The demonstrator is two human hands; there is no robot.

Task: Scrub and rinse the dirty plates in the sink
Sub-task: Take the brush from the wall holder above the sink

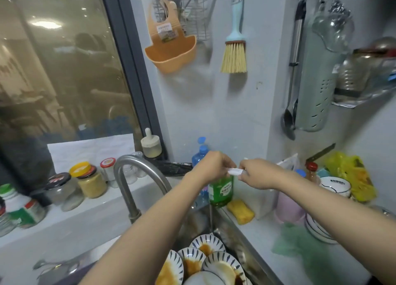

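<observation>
Both hands meet at the white pump top of a green plastic dish-soap bottle (221, 191) standing on the counter (263, 237) behind the sink. The left hand (211, 165) pinches the pump; the right hand (256, 174) grasps its nozzle. Sauce-stained striped white plates (205, 261) lie stacked in the steel sink (246, 252) below the forearms.

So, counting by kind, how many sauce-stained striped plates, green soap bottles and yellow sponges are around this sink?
Stained striped plates: 4
Green soap bottle: 1
Yellow sponge: 1
Total: 6
</observation>
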